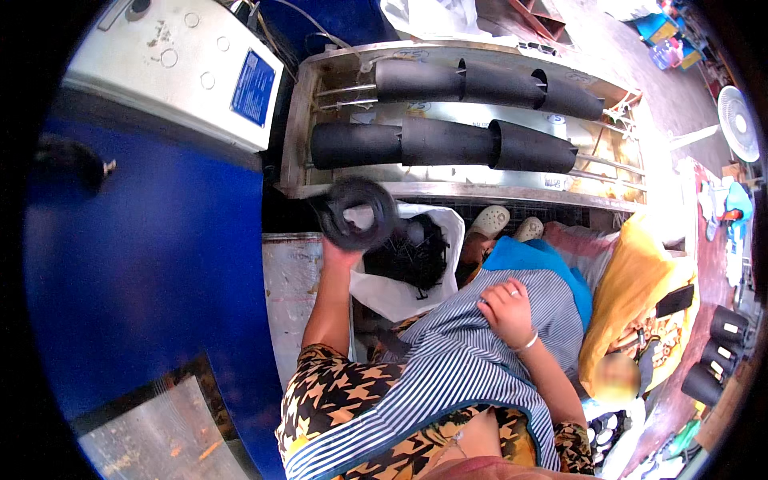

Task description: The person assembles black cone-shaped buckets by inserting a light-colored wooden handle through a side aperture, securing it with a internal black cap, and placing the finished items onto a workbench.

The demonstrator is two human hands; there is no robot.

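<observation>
My left hand (342, 254) is raised beside the blue machine, its fingers mostly hidden behind a black ring-shaped piece (382, 210) that it holds. The piece is smeared by motion; its exact kind is unclear, and a pale patch shows through its hole. Just below and to the right, a white sack (380, 292) contains a dark heap of black spiky pieces (416, 252). On my lap, over the striped apron (448, 328), rests my right hand (506, 310), fingers loosely bent and slightly apart, holding nothing. It wears a ring and a bracelet.
Ahead lies a metal-framed trough (512, 190) with black tubular sleeves (444, 142) on rods. A blue machine panel (160, 264) and a white box (184, 64) stand left. Yellow cloth (640, 276) lies right, with a dark flat object (676, 300) on it. A fan (738, 120) stands farther off.
</observation>
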